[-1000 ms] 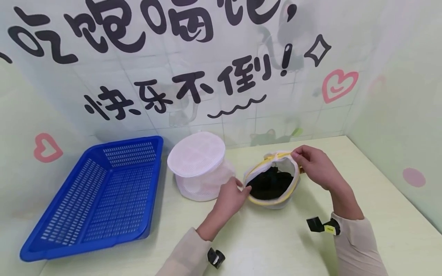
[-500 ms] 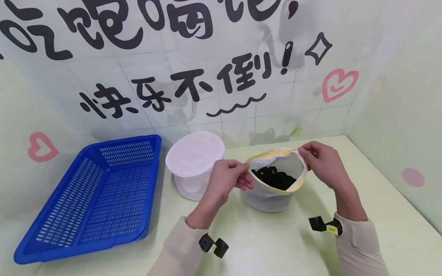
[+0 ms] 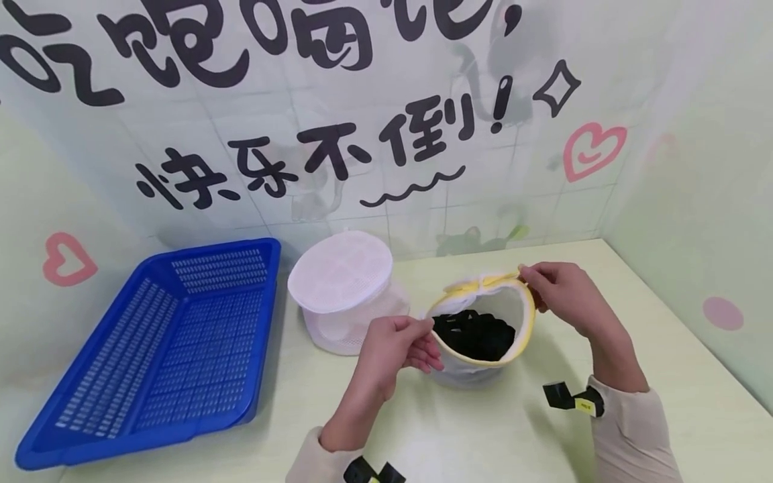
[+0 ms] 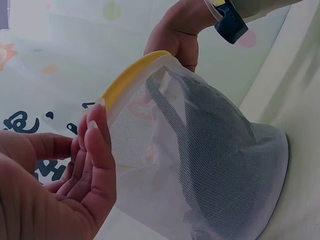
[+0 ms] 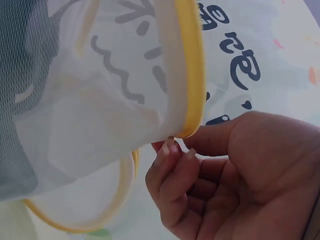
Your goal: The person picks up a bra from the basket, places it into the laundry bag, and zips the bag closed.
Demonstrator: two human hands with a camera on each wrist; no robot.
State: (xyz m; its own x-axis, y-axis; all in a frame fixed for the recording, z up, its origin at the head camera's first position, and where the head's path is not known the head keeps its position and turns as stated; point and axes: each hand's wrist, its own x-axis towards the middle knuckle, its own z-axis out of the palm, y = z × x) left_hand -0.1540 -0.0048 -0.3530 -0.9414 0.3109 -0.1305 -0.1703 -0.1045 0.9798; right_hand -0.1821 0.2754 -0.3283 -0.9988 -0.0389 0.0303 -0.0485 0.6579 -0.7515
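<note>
A white mesh laundry bag (image 3: 465, 374) with yellow trim around its mouth stands on the table, its mouth spread wide. Inside lies a bundle of black cloth (image 3: 477, 335), which also shows dark through the mesh in the left wrist view. My left hand (image 3: 395, 352) pinches the left side of the rim between thumb and fingers. On the far right side of the rim, my right hand (image 3: 561, 295) pinches the yellow edge (image 5: 192, 65). The bag's lid flap (image 5: 82, 207) hangs behind the mouth in the right wrist view.
A second white mesh laundry bag (image 3: 341, 272), its round lid on top, stands left of the first, close to my left hand. Farther left is a blue plastic basket (image 3: 266, 335) with slotted sides. A printed wall (image 3: 417, 228) rises behind the table (image 3: 652, 376).
My left hand has taken a pinch on the rim, raised it, then lowered it again. The bag's mouth was lifted, then tilted back toward me. My right hand keeps its pinch.
</note>
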